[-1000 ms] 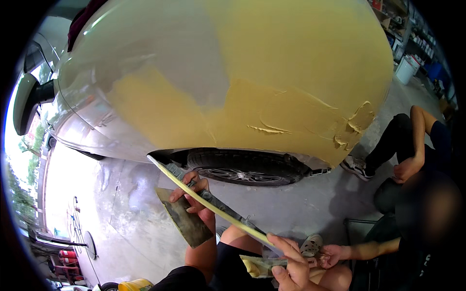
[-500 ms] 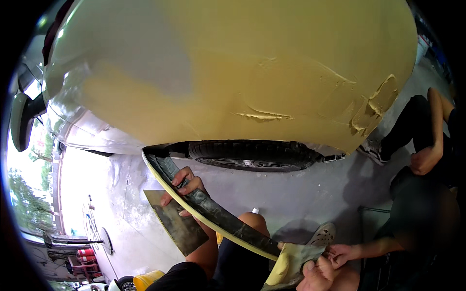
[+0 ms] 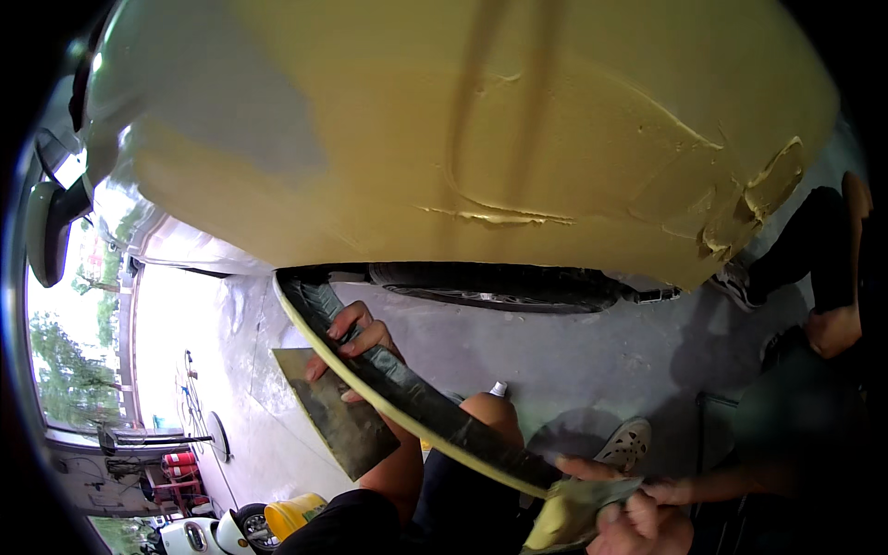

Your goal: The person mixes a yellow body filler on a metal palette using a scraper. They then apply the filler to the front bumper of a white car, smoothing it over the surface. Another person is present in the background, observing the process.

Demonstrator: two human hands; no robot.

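My left hand [image 3: 354, 340] curls its fingers over a long curved strip [image 3: 416, 421], pale yellow along its outer edge and dark inside. The same hand grips a flat, smeared rectangular plate [image 3: 338, 416] below the strip. At the lower right, my right hand [image 3: 634, 527] is closed on a greyish sheet [image 3: 583, 518] with a thick lump of yellow filler on it. This sheet is beside the strip's lower end. Fingers [image 3: 592, 469] reach that end too; whose they are is unclear. Above is a large car body panel [image 3: 398, 139], coated yellow with raised filler ridges.
A wheel [image 3: 499, 289] shows under the panel's edge. Another person's hand [image 3: 830, 331] and dark-clothed leg are at the right. A patterned shoe [image 3: 626, 444] is on the floor near the sheet. A yellow bucket [image 3: 294, 513] and a white scooter [image 3: 199, 536] stand lower left.
The view has shifted slightly. My right hand and the filler sheet appear a little farther right. Dark shadow bands now cross the panel. My left hand keeps its grip.
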